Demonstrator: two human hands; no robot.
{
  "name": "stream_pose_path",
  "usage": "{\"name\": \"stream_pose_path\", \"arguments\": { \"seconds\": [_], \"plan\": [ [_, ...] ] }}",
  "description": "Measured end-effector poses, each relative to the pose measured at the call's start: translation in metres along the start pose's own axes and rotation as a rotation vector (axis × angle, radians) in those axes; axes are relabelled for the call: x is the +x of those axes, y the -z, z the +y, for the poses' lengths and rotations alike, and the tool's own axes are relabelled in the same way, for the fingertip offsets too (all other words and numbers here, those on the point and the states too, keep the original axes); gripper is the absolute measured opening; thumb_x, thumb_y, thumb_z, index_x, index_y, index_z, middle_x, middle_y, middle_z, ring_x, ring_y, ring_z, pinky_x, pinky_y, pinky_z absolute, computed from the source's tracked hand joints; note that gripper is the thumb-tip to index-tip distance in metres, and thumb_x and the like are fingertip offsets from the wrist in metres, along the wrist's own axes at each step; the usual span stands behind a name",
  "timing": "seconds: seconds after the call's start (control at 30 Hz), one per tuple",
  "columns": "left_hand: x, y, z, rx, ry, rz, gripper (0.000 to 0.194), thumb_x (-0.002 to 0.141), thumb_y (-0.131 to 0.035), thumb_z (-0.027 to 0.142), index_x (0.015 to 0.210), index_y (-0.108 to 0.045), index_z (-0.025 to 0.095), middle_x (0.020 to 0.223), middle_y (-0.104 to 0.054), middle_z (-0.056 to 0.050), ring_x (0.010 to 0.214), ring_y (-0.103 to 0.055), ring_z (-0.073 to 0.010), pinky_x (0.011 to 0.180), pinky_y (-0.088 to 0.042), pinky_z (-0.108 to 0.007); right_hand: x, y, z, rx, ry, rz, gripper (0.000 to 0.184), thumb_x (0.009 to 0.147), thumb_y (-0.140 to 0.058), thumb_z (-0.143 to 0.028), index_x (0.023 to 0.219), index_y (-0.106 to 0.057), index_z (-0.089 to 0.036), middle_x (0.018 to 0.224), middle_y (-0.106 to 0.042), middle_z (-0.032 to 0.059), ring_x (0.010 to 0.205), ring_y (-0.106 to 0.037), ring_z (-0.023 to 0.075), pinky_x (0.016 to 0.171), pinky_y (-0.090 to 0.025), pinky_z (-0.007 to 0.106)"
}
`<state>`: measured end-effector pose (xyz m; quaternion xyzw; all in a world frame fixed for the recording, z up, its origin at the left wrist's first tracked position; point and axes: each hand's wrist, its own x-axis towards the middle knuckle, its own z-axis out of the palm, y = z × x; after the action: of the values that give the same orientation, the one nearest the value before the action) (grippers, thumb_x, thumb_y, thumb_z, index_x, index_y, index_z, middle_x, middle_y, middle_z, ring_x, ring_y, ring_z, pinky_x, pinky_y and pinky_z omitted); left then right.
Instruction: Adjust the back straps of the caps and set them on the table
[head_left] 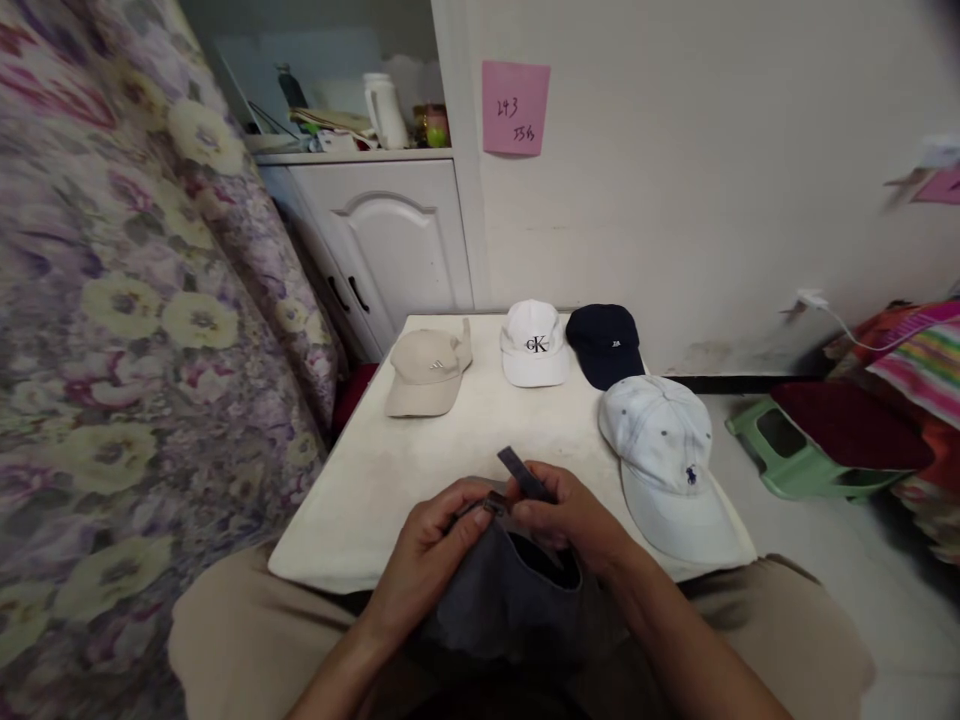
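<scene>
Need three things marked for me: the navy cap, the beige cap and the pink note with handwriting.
Navy cap point(604, 340): head view, its crown.
Beige cap point(421, 358): head view, its crown.
Pink note point(515, 128): head view, its lower middle.

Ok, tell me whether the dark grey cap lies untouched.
No, the left hand holds the cap at its buckle, the right hand its strap.

On the table point(352, 510), the first cap point(427, 368) lies rear left, the second cap point(534, 345) rear centre and the third cap point(604, 340) just right of it. The fourth cap point(667, 455) lies before the third, at the right edge. The cabinet point(390, 240) stands behind, left; the stool point(795, 465), right.
</scene>
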<state>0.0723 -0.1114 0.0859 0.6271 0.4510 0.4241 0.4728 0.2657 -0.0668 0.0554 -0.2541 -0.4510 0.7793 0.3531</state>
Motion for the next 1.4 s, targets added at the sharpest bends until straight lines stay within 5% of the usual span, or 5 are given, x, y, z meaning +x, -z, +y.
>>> {"name": "stream_pose_path", "arguments": {
  "seconds": [0.27,0.53,0.83,1.13,1.4],
  "plan": [
    [0.003,-0.007,0.001,0.134,0.005,0.003,0.026,0.096,-0.057,0.030,0.122,-0.059,0.025,0.106,-0.072,-0.001,0.096,-0.067,-0.0180,0.085,-0.050,-0.028,0.003,-0.007,0.004,-0.042,0.010,0.056,0.033,0.071,-0.082,-0.033,0.091,-0.063,-0.015,0.059,-0.046,-0.0083,0.045,-0.030,0.0033,0.037,-0.020,0.016],
    [0.001,-0.005,0.001,0.156,0.068,-0.036,0.032,0.098,-0.052,0.035,0.127,-0.054,0.023,0.084,-0.070,0.001,0.085,-0.067,-0.0184,0.077,-0.052,-0.028,0.005,-0.009,0.008,-0.102,0.075,0.100,0.023,0.080,-0.073,-0.032,0.089,-0.059,-0.017,0.062,-0.057,-0.0053,0.042,-0.034,0.0042,0.037,-0.022,0.018],
    [0.003,-0.006,0.006,0.224,0.065,-0.025,0.013,0.094,-0.058,0.032,0.100,-0.064,0.022,0.091,-0.073,0.000,0.085,-0.068,-0.0177,0.076,-0.051,-0.027,0.004,-0.007,0.013,-0.216,0.169,0.179,0.019,0.080,-0.071,-0.028,0.078,-0.054,-0.018,0.060,-0.055,-0.0046,0.055,-0.045,0.0091,0.050,-0.032,0.021],
    [0.000,-0.017,0.000,0.704,-0.248,0.131,0.021,0.091,-0.060,0.023,0.112,-0.061,0.024,0.100,-0.072,-0.002,0.088,-0.070,-0.0188,0.077,-0.055,-0.029,0.004,-0.015,0.011,-0.116,0.142,0.214,0.021,0.079,-0.066,-0.029,0.069,-0.052,-0.018,0.050,-0.044,-0.0081,0.043,-0.030,0.0057,0.042,-0.021,0.021],
    [-0.001,-0.014,-0.005,0.737,-0.419,0.188,0.027,0.091,-0.062,0.020,0.118,-0.060,0.021,0.104,-0.074,-0.006,0.093,-0.072,-0.0192,0.081,-0.057,-0.028,0.003,-0.012,0.008,-0.108,0.132,0.130,0.026,0.086,-0.065,-0.039,0.076,-0.053,-0.018,0.053,-0.046,-0.0075,0.041,-0.030,0.0050,0.039,-0.020,0.020]
  ]
}}
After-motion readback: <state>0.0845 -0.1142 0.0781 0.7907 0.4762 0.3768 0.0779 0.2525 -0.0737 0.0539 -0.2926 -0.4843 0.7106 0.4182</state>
